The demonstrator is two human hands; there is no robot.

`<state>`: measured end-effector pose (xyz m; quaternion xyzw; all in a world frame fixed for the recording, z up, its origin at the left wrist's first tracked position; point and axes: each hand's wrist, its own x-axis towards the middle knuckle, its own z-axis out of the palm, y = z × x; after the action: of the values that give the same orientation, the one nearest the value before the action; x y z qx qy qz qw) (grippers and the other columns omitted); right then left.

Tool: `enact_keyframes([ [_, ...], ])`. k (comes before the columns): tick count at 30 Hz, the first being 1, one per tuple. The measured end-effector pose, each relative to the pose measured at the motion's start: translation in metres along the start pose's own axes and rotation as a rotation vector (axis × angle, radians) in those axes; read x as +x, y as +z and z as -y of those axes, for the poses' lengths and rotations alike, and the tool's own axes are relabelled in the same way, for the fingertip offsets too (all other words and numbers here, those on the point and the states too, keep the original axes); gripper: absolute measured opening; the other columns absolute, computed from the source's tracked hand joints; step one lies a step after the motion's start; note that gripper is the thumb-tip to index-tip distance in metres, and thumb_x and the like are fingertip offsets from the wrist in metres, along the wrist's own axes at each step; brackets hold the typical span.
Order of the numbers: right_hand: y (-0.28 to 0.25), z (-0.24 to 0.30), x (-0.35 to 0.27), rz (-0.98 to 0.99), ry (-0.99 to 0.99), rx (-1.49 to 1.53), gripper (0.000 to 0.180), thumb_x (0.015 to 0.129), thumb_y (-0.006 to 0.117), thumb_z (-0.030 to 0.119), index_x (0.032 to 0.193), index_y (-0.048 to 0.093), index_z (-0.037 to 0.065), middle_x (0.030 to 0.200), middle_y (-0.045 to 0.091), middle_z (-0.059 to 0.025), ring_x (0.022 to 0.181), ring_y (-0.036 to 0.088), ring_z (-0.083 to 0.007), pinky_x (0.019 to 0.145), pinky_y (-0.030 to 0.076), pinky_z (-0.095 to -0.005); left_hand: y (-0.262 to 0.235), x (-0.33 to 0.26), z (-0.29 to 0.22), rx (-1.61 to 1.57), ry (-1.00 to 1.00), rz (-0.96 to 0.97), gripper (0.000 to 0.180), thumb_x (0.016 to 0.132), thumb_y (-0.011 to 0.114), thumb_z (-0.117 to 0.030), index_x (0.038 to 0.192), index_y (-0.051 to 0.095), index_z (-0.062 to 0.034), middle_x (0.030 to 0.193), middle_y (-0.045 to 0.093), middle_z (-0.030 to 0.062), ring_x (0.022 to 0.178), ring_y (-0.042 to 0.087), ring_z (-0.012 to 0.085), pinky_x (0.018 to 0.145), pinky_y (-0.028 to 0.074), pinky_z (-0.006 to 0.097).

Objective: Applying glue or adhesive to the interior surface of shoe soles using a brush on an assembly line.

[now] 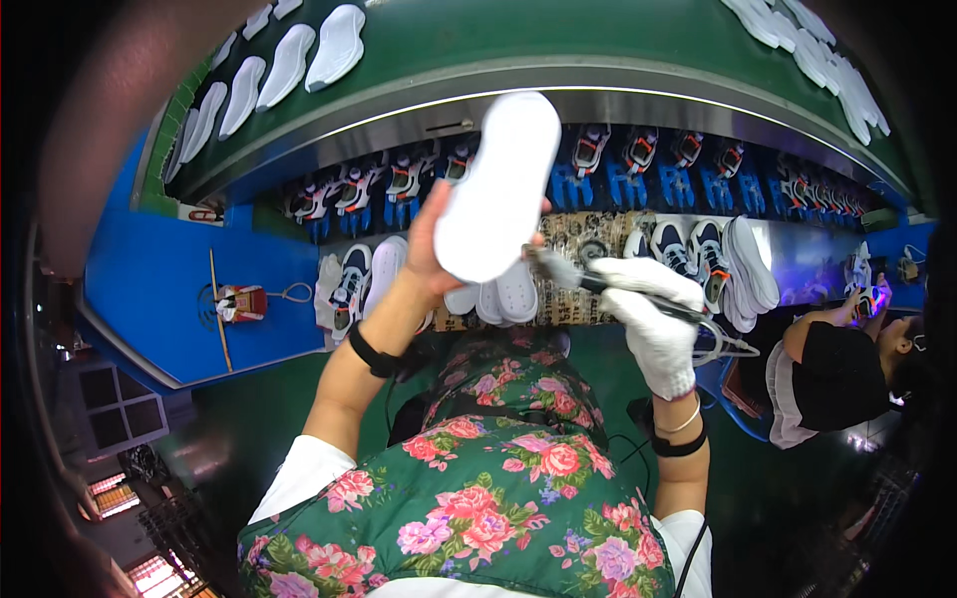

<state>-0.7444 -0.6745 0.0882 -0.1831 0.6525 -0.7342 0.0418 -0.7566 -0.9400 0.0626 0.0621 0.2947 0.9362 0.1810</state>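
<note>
My left hand (pixel 427 249) holds a white shoe sole (pixel 500 184) up in front of me, its flat face toward the camera. My right hand (pixel 653 319), in a white glove, grips a brush (pixel 563 271) whose bristle head touches the sole's lower right edge. More white soles (pixel 498 296) lie on the bench just below the raised one. Both wrists wear black bands. A green floral apron (pixel 498 478) covers my lap.
Assembled sneakers (pixel 349 284) and stacked soles (pixel 748 264) sit on the bench. A rack of shoes (pixel 638 159) runs under a green conveyor (pixel 558 45) carrying white soles (pixel 289 65). Another person (pixel 847 369) in black works at the right. A blue table (pixel 169 289) stands left.
</note>
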Motion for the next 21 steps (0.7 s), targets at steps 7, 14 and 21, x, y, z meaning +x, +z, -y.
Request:
enact_keyframes([
  [7, -0.021, -0.033, -0.023, -0.288, 0.265, 0.503, 0.023, 0.084, 0.063, -0.007, 0.106, 0.068, -0.006, 0.109, 0.069, -0.0194, 0.086, 0.069, -0.0195, 0.071, 0.056, -0.0258, -0.034, 0.089, -0.139, -0.475, 0.270, 0.117, 0.085, 0.097, 0.024, -0.068, 0.149, 0.027, -0.0007, 0.152, 0.025, 0.0305, 0.141, 0.023, 0.0494, 0.116, 0.028, 0.060],
  [14, -0.028, -0.057, -0.064, -0.426, 0.442, 0.738, 0.023, 0.082, 0.064, -0.006, 0.104, 0.069, -0.007, 0.104, 0.071, -0.0182, 0.083, 0.069, -0.0214, 0.074, 0.056, -0.0287, -0.005, 0.101, -0.086, -0.341, 0.243, -0.247, 0.084, 0.100, 0.036, -0.057, 0.153, 0.009, 0.0013, 0.154, 0.018, 0.0331, 0.142, 0.025, 0.0479, 0.115, 0.031, 0.056],
  [21, -0.052, -0.080, -0.086, -0.482, 0.431, 0.804, 0.022, 0.087, 0.062, -0.002, 0.107, 0.066, -0.006, 0.108, 0.069, -0.0189, 0.086, 0.068, -0.0225, 0.068, 0.055, -0.0259, -0.009, 0.087, -0.024, 1.432, 0.324, -0.226, 0.014, 0.093, 0.064, -0.014, 0.099, 0.069, -0.0022, 0.091, 0.063, 0.0032, 0.072, 0.057, 0.0075, 0.063, 0.045, 0.022],
])
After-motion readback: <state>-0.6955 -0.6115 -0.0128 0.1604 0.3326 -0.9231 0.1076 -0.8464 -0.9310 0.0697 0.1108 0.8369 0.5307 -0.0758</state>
